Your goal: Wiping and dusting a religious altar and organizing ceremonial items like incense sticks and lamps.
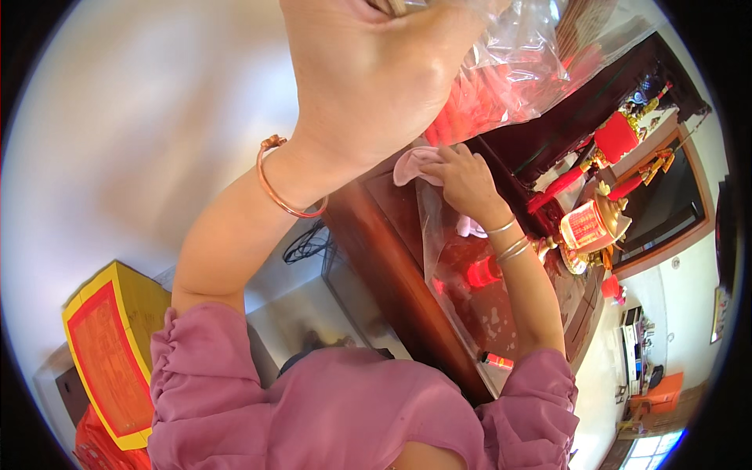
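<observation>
At the top of the view my left hand [376, 76], with a copper-coloured bangle at the wrist, is curled at a clear plastic bag [505, 88] of bright red contents. Its fingertips are cut off by the picture's edge, and a small beige thing shows by them. Lower down, my right hand [470, 185], wearing pale bangles, grips a pink cloth [414, 165] against a glossy dark red wooden table [399, 214]. More pink fabric [470, 227] shows under the right wrist. A clear sheet [432, 235] covers part of the tabletop.
A lit red-and-gold lamp [587, 226] stands right of my forearm, near red tassels [555, 188]. A red lighter [498, 360] lies by the table's near edge. Black cable [308, 244] hangs beside the table. A yellow-and-red box [111, 352] sits at the left.
</observation>
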`<state>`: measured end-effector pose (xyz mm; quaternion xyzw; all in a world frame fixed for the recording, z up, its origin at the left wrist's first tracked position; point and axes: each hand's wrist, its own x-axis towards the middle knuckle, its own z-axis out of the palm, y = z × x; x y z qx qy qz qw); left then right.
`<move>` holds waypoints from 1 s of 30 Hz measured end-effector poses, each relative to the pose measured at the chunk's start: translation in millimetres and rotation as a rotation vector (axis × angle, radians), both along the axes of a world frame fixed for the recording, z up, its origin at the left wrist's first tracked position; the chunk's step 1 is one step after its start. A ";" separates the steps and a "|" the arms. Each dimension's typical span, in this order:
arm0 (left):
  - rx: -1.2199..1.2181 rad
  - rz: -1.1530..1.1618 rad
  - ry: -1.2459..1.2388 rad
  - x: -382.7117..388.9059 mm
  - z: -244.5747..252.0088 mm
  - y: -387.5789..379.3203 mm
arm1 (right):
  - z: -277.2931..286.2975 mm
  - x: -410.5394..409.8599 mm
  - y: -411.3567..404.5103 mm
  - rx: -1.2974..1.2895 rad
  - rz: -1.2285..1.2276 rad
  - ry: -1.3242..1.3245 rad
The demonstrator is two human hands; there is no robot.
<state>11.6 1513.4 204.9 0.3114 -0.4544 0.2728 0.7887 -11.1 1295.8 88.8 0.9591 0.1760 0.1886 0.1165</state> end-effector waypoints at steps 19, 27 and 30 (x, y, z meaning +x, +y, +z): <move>0.131 0.941 -0.212 21.6 -27.9 22.6 | -29.4 38.4 -13.0 -0.105 0.242 0.048; 0.136 -0.378 0.082 -18.6 6.8 40.9 | 6.7 -100.5 39.6 0.010 0.226 0.335; 0.116 -0.262 0.328 -19.0 2.3 31.7 | -0.5 -129.4 38.8 0.089 0.212 0.359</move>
